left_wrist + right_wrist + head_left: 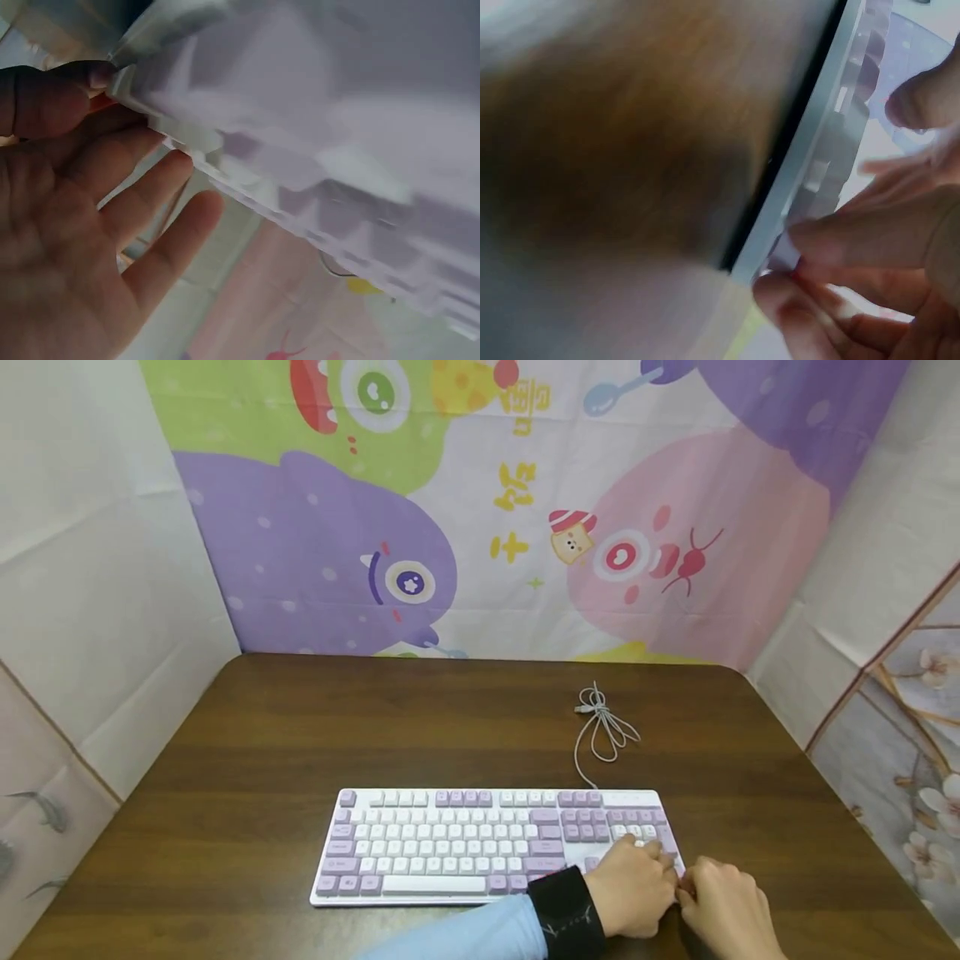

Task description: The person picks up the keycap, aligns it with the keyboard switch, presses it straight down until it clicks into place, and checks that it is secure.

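Note:
A white keyboard with white and lilac keycaps lies at the table's near side. My left hand, in a light-blue sleeve with a black wristband, lies over the number pad. In the left wrist view its thumb and index finger grip the keyboard's corner, the other fingers spread loosely. Close beside it, my right hand is at the front right corner. In the right wrist view the right thumb and a curled finger pinch a lilac keycap there. A small red patch shows between the fingertips.
Behind the keyboard lies its grey cable, looped and tied, with the plug at its end. The brown wooden table runs back to a cartoon-printed cloth. Pale cloth walls stand on both sides.

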Motion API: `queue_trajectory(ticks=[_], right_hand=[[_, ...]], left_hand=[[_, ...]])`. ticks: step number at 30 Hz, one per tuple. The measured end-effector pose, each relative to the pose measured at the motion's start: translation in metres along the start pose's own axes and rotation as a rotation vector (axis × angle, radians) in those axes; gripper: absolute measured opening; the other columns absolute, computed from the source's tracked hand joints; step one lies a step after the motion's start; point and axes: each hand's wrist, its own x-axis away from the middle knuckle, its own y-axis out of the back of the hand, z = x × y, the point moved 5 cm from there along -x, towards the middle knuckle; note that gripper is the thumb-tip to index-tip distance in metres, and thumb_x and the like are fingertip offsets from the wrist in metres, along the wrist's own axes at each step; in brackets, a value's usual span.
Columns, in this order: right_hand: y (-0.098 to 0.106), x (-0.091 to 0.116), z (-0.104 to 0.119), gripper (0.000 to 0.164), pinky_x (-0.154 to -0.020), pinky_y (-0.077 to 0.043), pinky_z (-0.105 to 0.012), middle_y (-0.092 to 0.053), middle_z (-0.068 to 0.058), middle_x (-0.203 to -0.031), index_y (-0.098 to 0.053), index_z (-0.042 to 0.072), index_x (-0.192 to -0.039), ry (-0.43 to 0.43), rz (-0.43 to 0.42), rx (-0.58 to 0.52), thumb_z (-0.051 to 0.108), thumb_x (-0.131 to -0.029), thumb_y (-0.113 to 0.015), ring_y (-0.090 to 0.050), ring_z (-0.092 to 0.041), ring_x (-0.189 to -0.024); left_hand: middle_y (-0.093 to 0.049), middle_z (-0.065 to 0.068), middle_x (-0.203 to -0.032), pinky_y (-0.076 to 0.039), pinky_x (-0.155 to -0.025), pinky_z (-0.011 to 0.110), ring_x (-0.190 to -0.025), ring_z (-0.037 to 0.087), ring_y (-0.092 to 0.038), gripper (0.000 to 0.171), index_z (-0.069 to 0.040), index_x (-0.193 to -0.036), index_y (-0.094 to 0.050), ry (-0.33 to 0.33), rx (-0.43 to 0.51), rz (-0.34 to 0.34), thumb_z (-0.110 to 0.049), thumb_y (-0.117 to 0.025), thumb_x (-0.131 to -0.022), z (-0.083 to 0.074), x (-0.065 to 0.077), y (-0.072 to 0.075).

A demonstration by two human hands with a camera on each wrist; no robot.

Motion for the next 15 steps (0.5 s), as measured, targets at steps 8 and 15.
queue_trajectory(ticks=[8,15], right_hand=[[-0.006,-0.002,-0.017,0.010,-0.054,-0.047,-0.043,-0.072,-0.006,-0.086,-0.072,0.016,-0.083,-0.036,0.036,-0.080,0.023,-0.075,-0.072,-0.067,-0.030,-0.073],[0.003,-0.009,-0.039,0.042,-0.067,-0.048,-0.055,-0.067,-0.023,-0.105,-0.067,0.004,-0.105,0.062,-0.032,0.005,0.038,-0.081,-0.067,-0.063,-0.045,-0.090]], left_hand=[[-0.048,-0.011,-0.140,-0.043,-0.099,0.034,-0.129,0.009,-0.046,0.046,-0.026,-0.135,-0.045,0.071,0.302,-0.057,-0.039,-0.049,-0.091,0.060,0.074,-0.004],[-0.047,0.017,-0.139,-0.037,-0.104,0.047,-0.130,0.033,-0.044,0.046,-0.001,-0.134,-0.046,0.628,0.659,-0.201,-0.022,-0.047,-0.094,0.171,0.204,-0.045]])
